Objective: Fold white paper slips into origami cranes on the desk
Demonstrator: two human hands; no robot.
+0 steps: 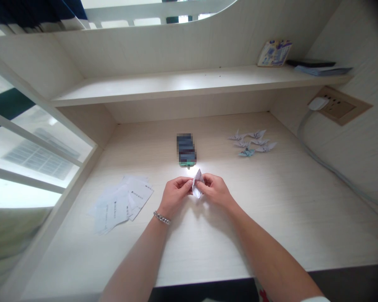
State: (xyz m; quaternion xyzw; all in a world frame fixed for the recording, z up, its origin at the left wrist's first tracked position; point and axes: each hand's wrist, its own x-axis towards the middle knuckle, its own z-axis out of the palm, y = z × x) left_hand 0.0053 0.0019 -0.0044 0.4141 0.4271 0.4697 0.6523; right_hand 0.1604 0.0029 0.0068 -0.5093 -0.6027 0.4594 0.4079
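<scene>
A small folded piece of white paper (pixel 198 184) is held up between my two hands, just above the desk. My left hand (pixel 177 191) pinches its left side, with a chain bracelet on the wrist. On the other side, my right hand (pixel 216 189) grips the paper with thumb and fingers. Right behind the paper lies a phone (pixel 186 150), its screen blurred and a bright light at its near end. Several folded paper cranes (pixel 261 141) stand in a group to the right, one of them bluish-green (pixel 246 152).
Loose square paper sheets (pixel 115 205) lie spread on the desk at the left. Above the desk runs a shelf (pixel 164 86) with a small patterned pack (pixel 274 53) and a stack of booklets (pixel 323 69). A cable (pixel 318 161) hangs from the wall socket (pixel 342 107) at right.
</scene>
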